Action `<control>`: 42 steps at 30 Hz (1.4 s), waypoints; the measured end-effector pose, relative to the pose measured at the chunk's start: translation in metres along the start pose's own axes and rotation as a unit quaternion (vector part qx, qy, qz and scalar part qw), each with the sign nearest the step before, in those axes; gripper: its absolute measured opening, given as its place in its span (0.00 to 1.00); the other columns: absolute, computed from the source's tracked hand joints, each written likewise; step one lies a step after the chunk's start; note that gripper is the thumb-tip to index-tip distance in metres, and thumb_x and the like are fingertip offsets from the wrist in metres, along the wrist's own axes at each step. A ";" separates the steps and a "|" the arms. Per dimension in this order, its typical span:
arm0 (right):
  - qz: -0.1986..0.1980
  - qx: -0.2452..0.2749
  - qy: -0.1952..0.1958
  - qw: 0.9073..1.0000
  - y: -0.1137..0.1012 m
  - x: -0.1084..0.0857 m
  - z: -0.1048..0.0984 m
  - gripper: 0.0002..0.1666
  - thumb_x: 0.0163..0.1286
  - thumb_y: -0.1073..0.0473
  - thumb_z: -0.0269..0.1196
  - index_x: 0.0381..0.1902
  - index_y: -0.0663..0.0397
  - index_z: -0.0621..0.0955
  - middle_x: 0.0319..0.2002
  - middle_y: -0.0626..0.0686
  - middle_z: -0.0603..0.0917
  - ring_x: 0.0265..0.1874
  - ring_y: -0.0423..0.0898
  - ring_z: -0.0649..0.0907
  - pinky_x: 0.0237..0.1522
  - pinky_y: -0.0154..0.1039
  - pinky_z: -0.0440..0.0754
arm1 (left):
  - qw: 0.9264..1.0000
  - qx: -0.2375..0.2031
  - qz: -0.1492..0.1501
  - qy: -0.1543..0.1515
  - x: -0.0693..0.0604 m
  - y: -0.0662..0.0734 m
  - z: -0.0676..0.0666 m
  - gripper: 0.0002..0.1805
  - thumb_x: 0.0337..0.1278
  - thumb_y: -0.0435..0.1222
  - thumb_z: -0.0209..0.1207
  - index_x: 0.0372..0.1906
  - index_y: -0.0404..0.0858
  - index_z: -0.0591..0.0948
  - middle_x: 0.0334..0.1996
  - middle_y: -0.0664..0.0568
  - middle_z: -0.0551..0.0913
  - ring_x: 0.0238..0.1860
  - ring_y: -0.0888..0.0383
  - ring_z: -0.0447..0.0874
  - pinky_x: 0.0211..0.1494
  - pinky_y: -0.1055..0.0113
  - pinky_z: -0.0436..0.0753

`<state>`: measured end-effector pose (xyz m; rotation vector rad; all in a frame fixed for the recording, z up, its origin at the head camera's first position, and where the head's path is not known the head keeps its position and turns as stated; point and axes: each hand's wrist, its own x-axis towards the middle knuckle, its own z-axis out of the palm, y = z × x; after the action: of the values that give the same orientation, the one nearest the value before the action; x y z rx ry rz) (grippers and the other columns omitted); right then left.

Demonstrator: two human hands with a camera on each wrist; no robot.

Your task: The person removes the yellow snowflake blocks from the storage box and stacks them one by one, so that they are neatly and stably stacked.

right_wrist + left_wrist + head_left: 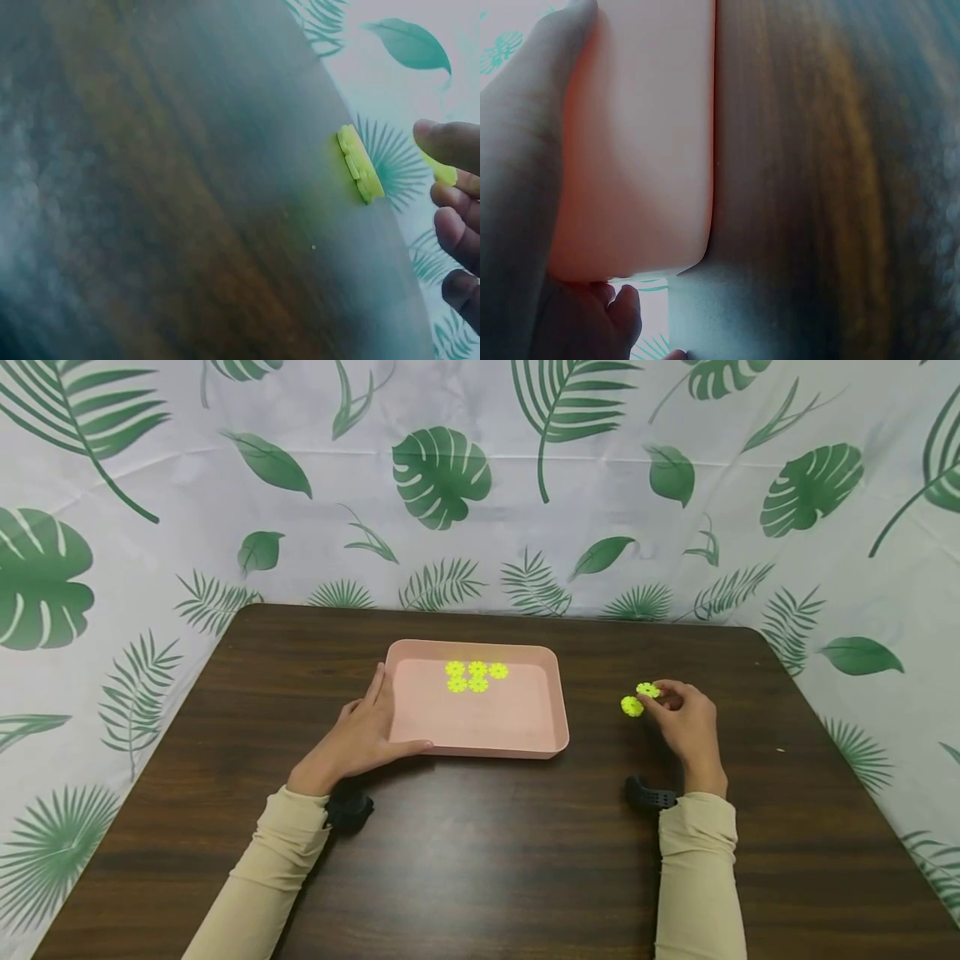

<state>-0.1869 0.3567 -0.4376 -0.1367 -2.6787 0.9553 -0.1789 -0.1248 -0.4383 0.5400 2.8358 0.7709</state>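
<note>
A shallow pink tray (480, 718) lies on the table, with several yellow flower-shaped pieces (477, 669) grouped towards its back. My left hand (360, 731) spans the tray's front left corner. Its thumb stretches along the front wall and its fingers rest at the left side; the left wrist view shows the tray wall (652, 150) beside the thumb. To the right of the tray, my right hand (686, 718) pinches a yellow flower-shaped piece (648, 690) between thumb and fingers. Another yellow flower-shaped piece (360, 165) is just left of that hand in the head view.
The dark wooden table (480, 860) extends around the tray. Behind it hangs a white cloth (337, 510) printed with green leaves. A tiny pale speck (780, 750) lies on the table at the right. Each wrist wears a black device (348, 812).
</note>
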 end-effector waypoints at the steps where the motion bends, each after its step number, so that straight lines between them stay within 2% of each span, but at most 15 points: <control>1: 0.000 0.000 -0.008 1.000 0.001 0.000 0.000 0.24 0.72 0.54 0.70 0.56 0.69 0.83 0.45 0.65 0.82 0.41 0.56 0.81 0.39 0.39 0.74 | 1.000 0.000 0.000 0.000 0.000 0.000 0.000 0.73 0.55 0.71 0.61 0.82 0.30 0.33 0.83 0.36 0.30 0.81 0.37 0.49 0.72 0.29 0.55; 6: -0.004 -0.004 -0.051 0.999 0.005 0.001 0.004 0.26 0.71 0.53 0.70 0.57 0.69 0.83 0.49 0.66 0.81 0.42 0.58 0.82 0.38 0.41 0.76 | 1.000 0.000 -0.001 0.001 0.000 0.000 -0.001 0.73 0.55 0.71 0.61 0.82 0.29 0.33 0.83 0.35 0.30 0.80 0.37 0.50 0.72 0.28 0.55; 11: -0.001 -0.011 -0.068 0.998 0.007 0.002 0.005 0.26 0.72 0.52 0.70 0.57 0.68 0.83 0.49 0.67 0.81 0.41 0.58 0.80 0.39 0.45 0.76 | 1.000 0.003 -0.003 0.000 0.000 0.001 -0.001 0.73 0.55 0.71 0.60 0.82 0.30 0.33 0.83 0.36 0.30 0.81 0.38 0.48 0.72 0.28 0.55; 35: 0.012 -0.016 -0.100 0.995 0.004 0.001 0.005 0.27 0.72 0.53 0.70 0.58 0.69 0.82 0.51 0.68 0.81 0.41 0.58 0.79 0.37 0.44 0.76 | 1.000 0.002 0.002 0.002 0.000 0.000 -0.001 0.73 0.55 0.71 0.61 0.82 0.30 0.32 0.83 0.38 0.29 0.82 0.41 0.43 0.71 0.28 0.56; 38: 0.009 -0.012 -0.103 0.995 0.004 0.001 0.004 0.29 0.73 0.51 0.69 0.60 0.70 0.80 0.51 0.68 0.81 0.42 0.59 0.79 0.40 0.48 0.78 | 1.000 0.001 0.002 0.001 -0.001 0.000 0.000 0.73 0.55 0.71 0.60 0.82 0.30 0.33 0.83 0.38 0.29 0.83 0.41 0.42 0.71 0.28 0.56; 42: 0.007 -0.006 -0.105 0.994 0.004 0.001 0.003 0.35 0.78 0.44 0.62 0.65 0.70 0.77 0.53 0.69 0.81 0.48 0.63 0.80 0.48 0.58 0.79 | 1.000 -0.001 0.002 -0.001 -0.001 0.000 0.001 0.72 0.55 0.71 0.60 0.82 0.30 0.34 0.83 0.38 0.29 0.83 0.42 0.39 0.72 0.28 0.55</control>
<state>-0.1887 0.3583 -0.4422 -0.0613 -2.8789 1.0103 -0.1782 -0.1248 -0.4388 0.5455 2.8339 0.7725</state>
